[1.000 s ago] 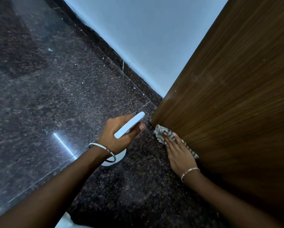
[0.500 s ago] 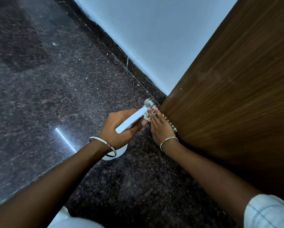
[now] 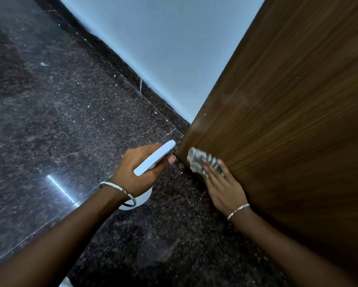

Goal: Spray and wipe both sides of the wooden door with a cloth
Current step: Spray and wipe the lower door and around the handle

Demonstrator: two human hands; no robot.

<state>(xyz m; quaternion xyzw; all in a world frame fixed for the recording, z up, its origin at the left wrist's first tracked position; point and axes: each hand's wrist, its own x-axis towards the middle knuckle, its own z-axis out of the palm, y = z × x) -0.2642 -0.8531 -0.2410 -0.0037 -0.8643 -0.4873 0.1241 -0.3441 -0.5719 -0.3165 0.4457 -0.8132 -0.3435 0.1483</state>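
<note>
The brown wooden door (image 3: pixel 288 121) fills the right side, its lower corner near the floor at the centre. My right hand (image 3: pixel 223 187) presses a crumpled grey-and-white striped cloth (image 3: pixel 201 160) flat against the door's bottom edge. My left hand (image 3: pixel 140 170) grips a white spray bottle (image 3: pixel 155 158) just left of the door's corner; its long white trigger lies across my fingers, and its round base (image 3: pixel 143 200) shows below my wrist. Both wrists wear silver bangles.
Dark speckled granite floor (image 3: pixel 60 121) spreads to the left and below. A pale blue wall (image 3: pixel 163 48) with a dark granite skirting (image 3: pixel 132 75) meets the door's far edge.
My right hand and the cloth slid back from the door's corner, down along the bottom edge toward me. My left hand with the bottle stayed almost still.
</note>
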